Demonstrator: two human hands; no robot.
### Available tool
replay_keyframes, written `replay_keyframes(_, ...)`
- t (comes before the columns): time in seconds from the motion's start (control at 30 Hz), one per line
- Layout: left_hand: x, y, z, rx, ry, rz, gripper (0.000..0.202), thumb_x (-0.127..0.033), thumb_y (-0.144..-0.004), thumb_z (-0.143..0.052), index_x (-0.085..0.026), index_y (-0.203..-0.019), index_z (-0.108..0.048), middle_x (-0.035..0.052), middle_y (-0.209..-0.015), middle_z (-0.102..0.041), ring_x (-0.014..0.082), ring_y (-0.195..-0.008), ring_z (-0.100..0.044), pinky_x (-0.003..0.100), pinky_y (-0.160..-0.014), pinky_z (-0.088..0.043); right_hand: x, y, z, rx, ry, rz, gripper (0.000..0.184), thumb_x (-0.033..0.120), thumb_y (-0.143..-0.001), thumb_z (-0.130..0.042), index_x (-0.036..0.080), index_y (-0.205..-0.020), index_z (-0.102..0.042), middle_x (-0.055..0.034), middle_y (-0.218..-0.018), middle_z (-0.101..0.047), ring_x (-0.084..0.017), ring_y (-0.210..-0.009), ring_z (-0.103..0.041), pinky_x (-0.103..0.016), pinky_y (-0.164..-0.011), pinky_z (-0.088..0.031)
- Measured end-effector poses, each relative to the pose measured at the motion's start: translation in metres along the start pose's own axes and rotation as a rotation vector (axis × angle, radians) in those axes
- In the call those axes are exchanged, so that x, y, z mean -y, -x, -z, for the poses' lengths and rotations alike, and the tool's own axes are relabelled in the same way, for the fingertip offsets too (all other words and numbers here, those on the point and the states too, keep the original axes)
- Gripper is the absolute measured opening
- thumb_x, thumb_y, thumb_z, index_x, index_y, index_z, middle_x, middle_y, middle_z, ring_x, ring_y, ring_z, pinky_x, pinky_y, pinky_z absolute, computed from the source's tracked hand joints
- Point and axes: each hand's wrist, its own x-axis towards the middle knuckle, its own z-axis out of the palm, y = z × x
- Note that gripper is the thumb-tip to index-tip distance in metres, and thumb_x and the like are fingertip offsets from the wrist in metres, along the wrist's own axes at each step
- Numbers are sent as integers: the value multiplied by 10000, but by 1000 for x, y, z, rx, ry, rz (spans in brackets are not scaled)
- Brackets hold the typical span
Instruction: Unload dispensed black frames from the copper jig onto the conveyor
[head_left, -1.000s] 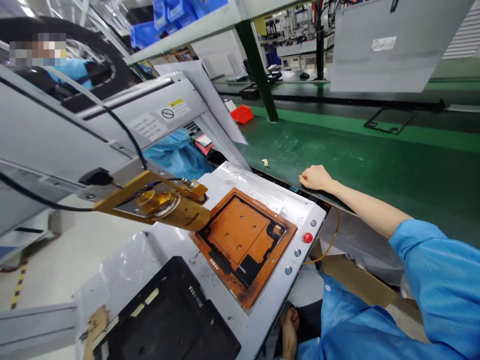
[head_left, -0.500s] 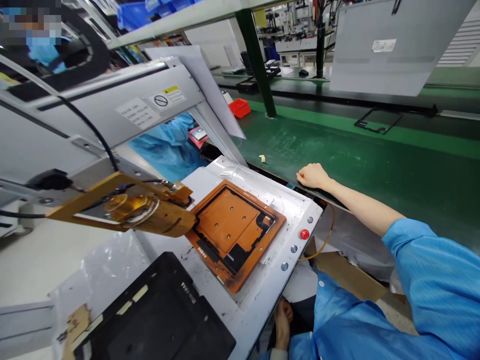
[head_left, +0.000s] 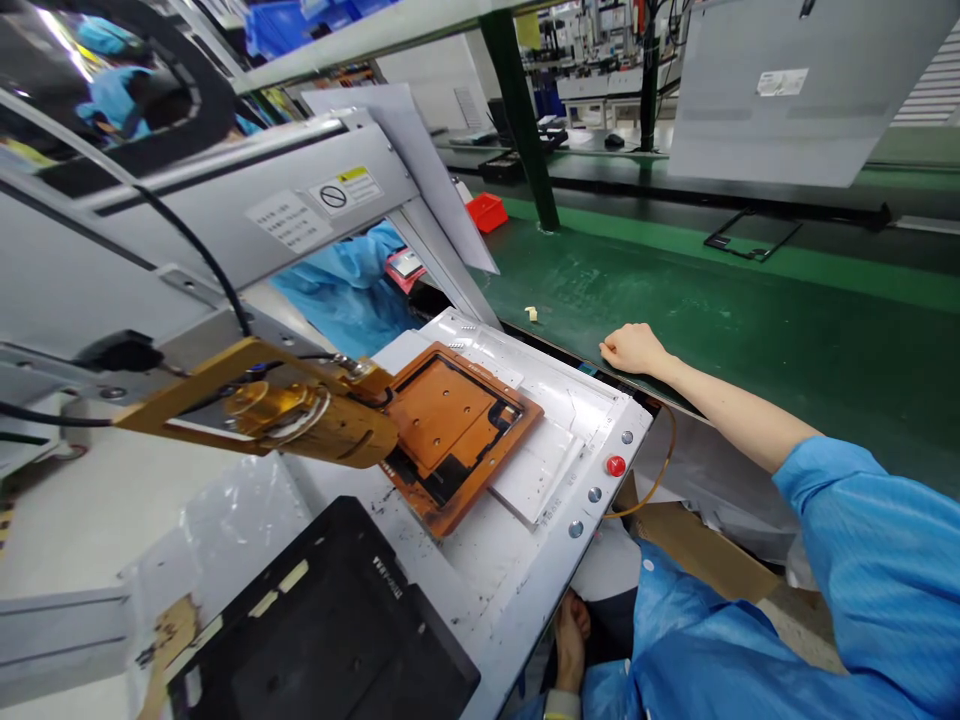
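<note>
My right hand (head_left: 636, 349) rests on the near edge of the green bench (head_left: 675, 300), fingers curled into a loose fist with nothing visible in it. Low beside the machine's front edge, my left hand (head_left: 573, 630) lies near my lap, its fingers curled and partly in shadow; no object shows in it. Neither hand touches the machine. On the white machine bed (head_left: 495, 570) sits an orange fixture plate (head_left: 442, 405) holding a thin black frame (head_left: 452, 483). A gold cylindrical head (head_left: 352, 432) on a bracket overlaps the plate's left side in view.
A black fixture plate (head_left: 322, 620) lies at the machine's front left. A red button (head_left: 616, 466) and several metal buttons line the panel near me. Another black frame (head_left: 752, 237) and a yellow scrap (head_left: 532, 314) lie on the bench; a red bin (head_left: 487, 212) stands farther back.
The orange fixture plate has slid left and away from the button panel, baring more of the white plate beneath. Both hands stay where they were; the view shifts slightly.
</note>
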Motion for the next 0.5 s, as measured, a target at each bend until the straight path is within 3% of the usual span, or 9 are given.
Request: replay_keyframes(0.5, 6, -5, 3, 17, -6, -20, 701, -822, -662, -578, -227, -546, -226, 34, -566, -171, 98, -492, -177, 260, -511, -108, 3, 3, 6, 18, 2, -8, 544, 389, -1208, -447, 148, -1158, -932, -222, -1184, -862, -342, -1074, -794, -405, -908, -455)
